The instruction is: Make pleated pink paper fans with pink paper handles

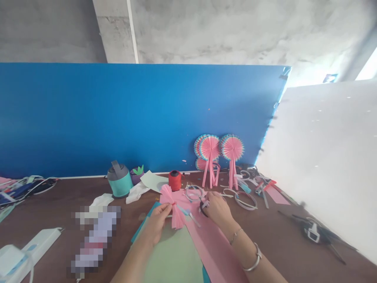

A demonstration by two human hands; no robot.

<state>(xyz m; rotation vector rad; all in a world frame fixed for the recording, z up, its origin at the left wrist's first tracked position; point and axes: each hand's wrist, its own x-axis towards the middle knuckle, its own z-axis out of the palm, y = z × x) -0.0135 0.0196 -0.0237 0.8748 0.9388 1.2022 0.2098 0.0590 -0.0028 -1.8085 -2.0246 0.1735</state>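
My left hand (pixel 157 222) pinches a pleated pink paper fan (pixel 177 216) near its middle. The fan is gathered there by a red thread (pixel 173 203), with its ends flaring up and down. My right hand (pixel 217 206) is closed at the fingertips around a dark looped piece (pixel 202 209), which looks like a handle; the rest of it is hard to make out. Below the hands lie a pale green sheet (pixel 173 255) and a long pink sheet (pixel 213 245). Thin pale strips (pixel 194 220) lie between the hands.
A red thread spool (pixel 174 181) stands behind the fan. Finished pink paper fans (pixel 232 148) lean against the blue partition (pixel 118 118). Rolls of white strip (pixel 246 200) lie right. A teal container (pixel 119 182) and a power strip (pixel 41 251) are left.
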